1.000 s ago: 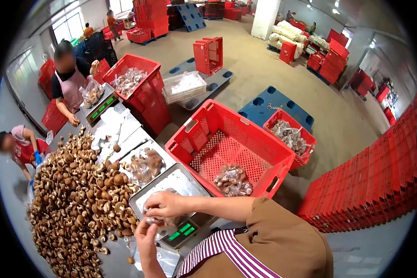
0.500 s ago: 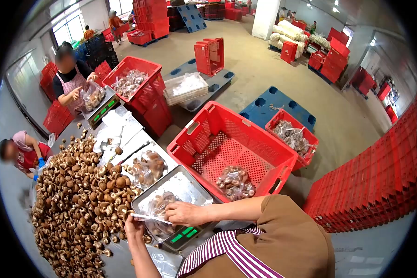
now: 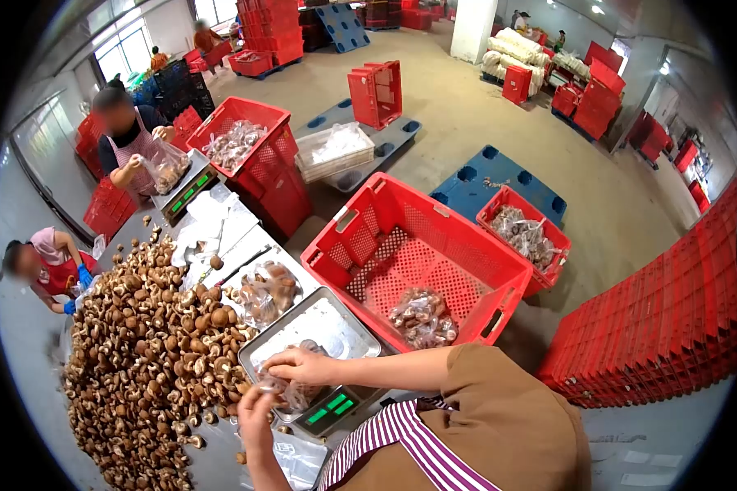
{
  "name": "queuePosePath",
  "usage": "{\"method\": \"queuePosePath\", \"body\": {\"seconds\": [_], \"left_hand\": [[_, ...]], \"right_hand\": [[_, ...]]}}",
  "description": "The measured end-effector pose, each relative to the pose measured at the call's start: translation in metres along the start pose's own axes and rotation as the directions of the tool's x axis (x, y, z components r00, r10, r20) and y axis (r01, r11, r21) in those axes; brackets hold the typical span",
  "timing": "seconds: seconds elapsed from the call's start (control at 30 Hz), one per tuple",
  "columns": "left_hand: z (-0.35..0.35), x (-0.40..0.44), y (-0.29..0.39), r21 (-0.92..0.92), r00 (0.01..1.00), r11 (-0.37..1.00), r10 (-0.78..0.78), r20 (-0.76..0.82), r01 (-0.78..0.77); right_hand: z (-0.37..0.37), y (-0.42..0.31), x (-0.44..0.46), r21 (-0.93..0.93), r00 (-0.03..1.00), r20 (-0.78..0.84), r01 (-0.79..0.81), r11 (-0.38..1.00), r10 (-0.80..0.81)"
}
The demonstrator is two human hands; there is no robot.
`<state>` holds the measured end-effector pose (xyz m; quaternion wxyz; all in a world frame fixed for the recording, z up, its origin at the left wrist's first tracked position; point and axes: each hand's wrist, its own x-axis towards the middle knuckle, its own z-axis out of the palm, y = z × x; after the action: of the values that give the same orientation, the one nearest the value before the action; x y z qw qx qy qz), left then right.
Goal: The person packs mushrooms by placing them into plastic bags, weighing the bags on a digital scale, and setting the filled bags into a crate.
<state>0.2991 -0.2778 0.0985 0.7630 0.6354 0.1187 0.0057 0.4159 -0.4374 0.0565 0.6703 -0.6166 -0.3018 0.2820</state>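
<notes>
Red crates (image 3: 269,33) stood across the floor at the top of the head view, while loose mushrooms (image 3: 155,344) lay heaped, unbagged, on the bench (image 3: 219,450) at lower left. One filled bag (image 3: 423,317) sat in the large crate (image 3: 475,250) right of centre, a second bag (image 3: 264,296) beside the scale (image 3: 332,412). At lower centre, a third bag (image 3: 305,397) rested on the scale's pan (image 3: 336,327), seemingly not yet finished: the right hand (image 3: 301,366) gripped it, the left hand (image 3: 256,413) curled at its neck, hold unclear.
</notes>
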Motion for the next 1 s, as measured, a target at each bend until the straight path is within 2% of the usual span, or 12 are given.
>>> {"method": "queuePosePath", "body": {"seconds": [0.07,0.2,0.3,0.33,0.4,0.47,0.53,0.63,0.73,0.8,0.87,1.0], "left_hand": [[0.002,-0.005,-0.011,0.253,0.996,0.967,-0.055,0.074,0.035],[-0.024,0.008,-0.013,-0.321,0.996,0.945,-0.075,-0.046,0.056],[-0.082,0.037,-0.037,-0.793,0.945,0.606,-0.294,-0.146,0.066],[-0.086,0.046,-0.039,-0.847,0.937,0.531,-0.307,-0.166,0.023],[-0.069,0.054,-0.033,-0.866,0.892,0.494,-0.423,-0.16,0.079],[-0.058,0.057,-0.053,-0.717,0.945,0.691,-0.288,-0.155,0.093],[-0.02,0.046,-0.028,-0.56,0.981,0.828,-0.075,-0.179,-0.039],[0.046,0.022,0.008,-0.204,0.987,0.965,0.162,-0.026,-0.163],[0.092,-0.004,0.02,-0.032,0.944,0.996,0.095,0.317,-0.089],[0.104,-0.003,0.027,0.167,0.817,0.926,0.202,0.54,-0.34],[0.105,-0.003,0.033,0.158,0.829,0.938,0.184,0.528,-0.309],[0.091,0.009,0.022,0.125,0.915,0.958,0.202,0.35,-0.26]], "right_hand": [[0.004,0.011,0.007,0.096,0.999,0.027,-0.022,0.995,0.019],[-0.015,0.014,0.008,-0.18,0.998,0.001,0.058,0.982,-0.059],[-0.026,0.03,-0.012,-0.695,0.841,0.199,0.483,0.533,-0.502],[-0.014,0.025,-0.026,-0.742,0.843,0.394,0.527,0.413,-0.367],[0.009,0.014,-0.061,-0.571,0.752,0.501,0.659,0.49,-0.428],[0.01,0.018,-0.058,-0.587,0.765,0.494,0.644,0.491,-0.413],[-0.002,0.008,-0.052,-0.703,0.91,0.145,0.37,0.607,-0.387],[-0.017,0.014,-0.052,-0.76,0.935,-0.057,0.187,0.622,-0.351],[-0.025,0.021,-0.052,-0.755,0.912,-0.139,0.154,0.637,-0.386],[-0.043,0.015,-0.05,-0.759,0.866,-0.094,0.257,0.598,-0.491],[-0.069,0.013,-0.052,-0.649,0.813,-0.188,0.318,0.691,-0.551],[-0.132,0.004,-0.073,-0.425,0.882,-0.404,0.053,0.904,-0.242]]}}
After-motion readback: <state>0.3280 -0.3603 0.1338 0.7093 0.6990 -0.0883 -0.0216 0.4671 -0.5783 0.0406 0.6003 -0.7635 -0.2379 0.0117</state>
